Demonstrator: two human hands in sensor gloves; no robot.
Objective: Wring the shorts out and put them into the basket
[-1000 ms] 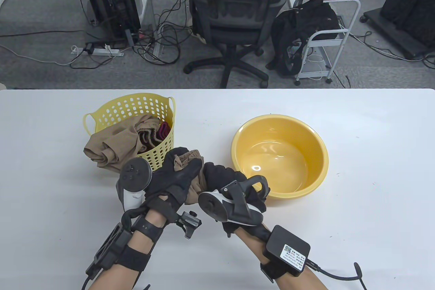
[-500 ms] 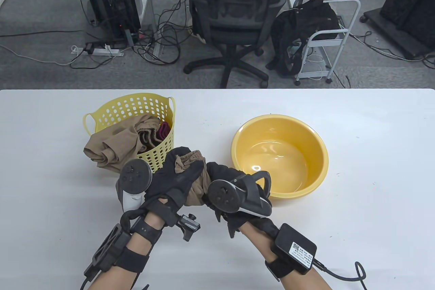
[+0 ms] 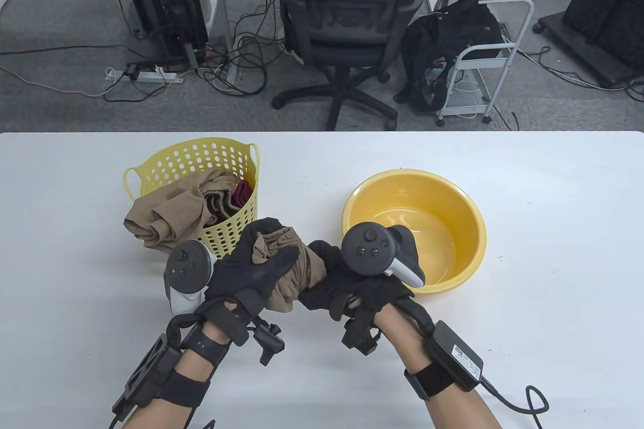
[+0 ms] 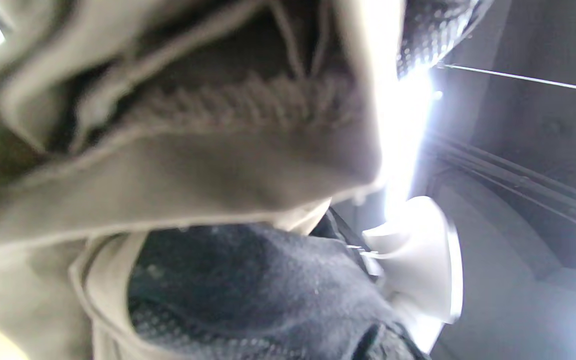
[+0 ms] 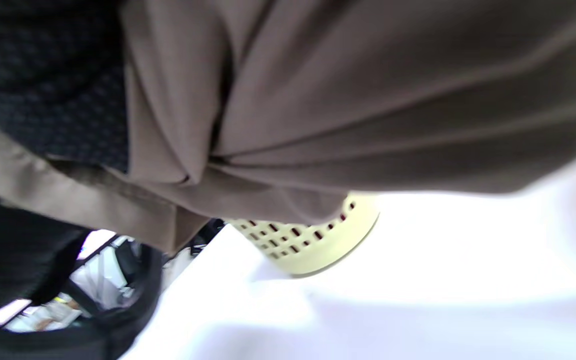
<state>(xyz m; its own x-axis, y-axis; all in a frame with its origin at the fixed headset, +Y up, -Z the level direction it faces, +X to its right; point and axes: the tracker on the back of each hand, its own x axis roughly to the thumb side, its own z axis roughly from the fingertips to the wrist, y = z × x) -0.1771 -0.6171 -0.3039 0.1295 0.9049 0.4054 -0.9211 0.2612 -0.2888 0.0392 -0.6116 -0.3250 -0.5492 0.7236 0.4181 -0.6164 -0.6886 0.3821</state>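
The white table [image 3: 553,248] carries a round yellow plastic basin [image 3: 455,207] on the right and a perforated pale-yellow plastic basket [image 3: 201,157] on the left, with tan and magenta clothes [image 3: 166,212] spilling over its near rim. Between and nearer than both, a bunched tan pair of shorts [image 3: 289,268] is held above the tabletop. The left hand [image 3: 251,268] curls around its left end, and the right hand [image 3: 352,288] clenches its right end, the right hand's tracker [image 3: 370,250] overlapping the basin's near rim.
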